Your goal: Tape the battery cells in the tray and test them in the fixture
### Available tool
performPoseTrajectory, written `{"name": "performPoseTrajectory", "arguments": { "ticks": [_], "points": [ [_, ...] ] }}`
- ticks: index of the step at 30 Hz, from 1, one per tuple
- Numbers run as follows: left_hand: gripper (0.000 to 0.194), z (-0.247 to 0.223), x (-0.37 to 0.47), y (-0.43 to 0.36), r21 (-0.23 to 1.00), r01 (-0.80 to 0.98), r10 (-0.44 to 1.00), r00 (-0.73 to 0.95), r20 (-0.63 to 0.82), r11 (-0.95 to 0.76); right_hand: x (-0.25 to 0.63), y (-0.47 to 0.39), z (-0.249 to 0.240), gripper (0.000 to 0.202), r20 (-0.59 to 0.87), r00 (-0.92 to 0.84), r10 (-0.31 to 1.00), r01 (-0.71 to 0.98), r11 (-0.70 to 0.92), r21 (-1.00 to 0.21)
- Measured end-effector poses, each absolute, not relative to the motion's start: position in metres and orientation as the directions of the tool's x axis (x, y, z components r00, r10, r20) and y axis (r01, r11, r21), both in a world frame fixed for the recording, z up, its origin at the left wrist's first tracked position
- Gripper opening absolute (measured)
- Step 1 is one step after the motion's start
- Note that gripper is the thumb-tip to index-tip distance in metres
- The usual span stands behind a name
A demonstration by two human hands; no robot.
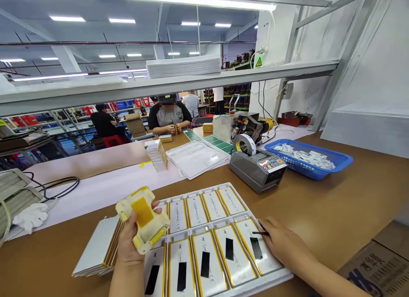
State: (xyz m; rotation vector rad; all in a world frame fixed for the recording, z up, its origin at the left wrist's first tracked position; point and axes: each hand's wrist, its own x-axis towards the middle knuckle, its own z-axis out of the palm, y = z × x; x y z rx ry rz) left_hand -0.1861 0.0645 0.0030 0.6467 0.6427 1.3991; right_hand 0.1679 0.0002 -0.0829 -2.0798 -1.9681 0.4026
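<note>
My left hand (129, 237) is wrapped round a cream-coloured fixture (142, 218) with a yellow-orange patch, held above the left part of a white tray (270, 276). The tray holds two rows of flat white battery packs with yellow edges. Black strips (229, 249) lie on the packs of the near row; the far-row packs show none. My right hand (275, 237) is at the tray's right edge, pinching a thin dark item (261, 233) over the rightmost near pack. A stack of white packs (97, 246) stands left of the tray.
Behind the tray are a grey tape dispenser (258, 171), a blue basket (319, 174) of small white pieces, clear trays (194, 157) and a machine (244, 126). A cardboard box (377, 267) is at lower right. Across the bench, a person (169, 113) handles small pieces.
</note>
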Motion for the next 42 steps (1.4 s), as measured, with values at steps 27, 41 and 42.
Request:
{"name": "performPoseTrajectory", "arguments": {
  "ticks": [27,41,42],
  "points": [
    [0.028,-0.023,-0.121,0.060,0.602,-0.684,0.871,0.103,-0.481,0.413,0.193,0.075,-0.078,0.031,0.023,0.079,0.997,0.853,-0.056,-0.519],
    [0.035,-0.034,-0.119,0.078,0.574,-0.699,0.905,0.328,-0.271,0.426,0.203,0.055,-0.015,0.024,0.028,-0.164,0.986,0.971,0.156,0.180],
    [0.037,-0.034,-0.119,0.079,0.576,-0.703,0.909,0.324,-0.263,0.418,0.202,0.055,-0.014,0.022,0.013,-0.190,0.982,0.961,0.184,0.208]
  ]
}}
